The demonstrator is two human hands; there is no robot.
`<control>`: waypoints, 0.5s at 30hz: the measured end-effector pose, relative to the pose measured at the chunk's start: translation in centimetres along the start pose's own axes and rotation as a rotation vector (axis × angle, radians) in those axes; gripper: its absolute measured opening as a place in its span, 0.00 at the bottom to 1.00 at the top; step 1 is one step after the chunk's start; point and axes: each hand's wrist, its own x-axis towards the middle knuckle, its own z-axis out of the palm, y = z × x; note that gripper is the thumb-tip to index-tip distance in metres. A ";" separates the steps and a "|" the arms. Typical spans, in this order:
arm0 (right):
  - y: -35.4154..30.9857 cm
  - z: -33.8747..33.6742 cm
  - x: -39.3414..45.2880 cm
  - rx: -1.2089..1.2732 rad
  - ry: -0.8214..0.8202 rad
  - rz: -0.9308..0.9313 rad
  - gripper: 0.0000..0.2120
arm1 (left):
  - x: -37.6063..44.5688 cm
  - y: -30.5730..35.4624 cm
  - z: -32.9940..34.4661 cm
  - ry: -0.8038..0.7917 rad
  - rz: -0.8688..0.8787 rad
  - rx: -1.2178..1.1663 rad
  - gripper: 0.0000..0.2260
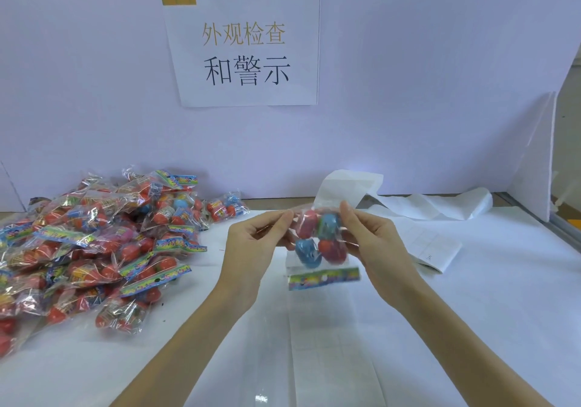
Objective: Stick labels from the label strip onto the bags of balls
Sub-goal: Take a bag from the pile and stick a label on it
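Label strip (327, 343): flat on white table (503, 281), running under raised hands. Left hand (251, 249) and right hand (374, 246): each pinching one upper side of bag of balls (317, 243), held above strip, header card downward. Heap of bags (94, 243): table's left.

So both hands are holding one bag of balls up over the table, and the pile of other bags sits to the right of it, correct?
Not quite. The head view shows the pile of other bags to the left. Both the left hand and right hand do hold one bag of balls up over the table.
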 end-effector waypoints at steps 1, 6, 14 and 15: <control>0.0 -0.2 0.1 -0.025 -0.036 0.012 0.17 | 0.1 0.0 -0.1 0.015 -0.017 -0.059 0.08; 0.0 -0.5 0.2 -0.094 -0.107 0.090 0.13 | 0.8 0.5 -1.1 -0.009 -0.068 -0.075 0.06; -0.1 -1.0 0.1 -0.242 -0.223 0.076 0.16 | 0.5 0.4 -0.9 -0.106 -0.060 0.096 0.10; -0.1 -0.8 0.1 -0.236 -0.203 0.085 0.20 | 0.5 0.3 -0.9 -0.095 -0.048 0.116 0.07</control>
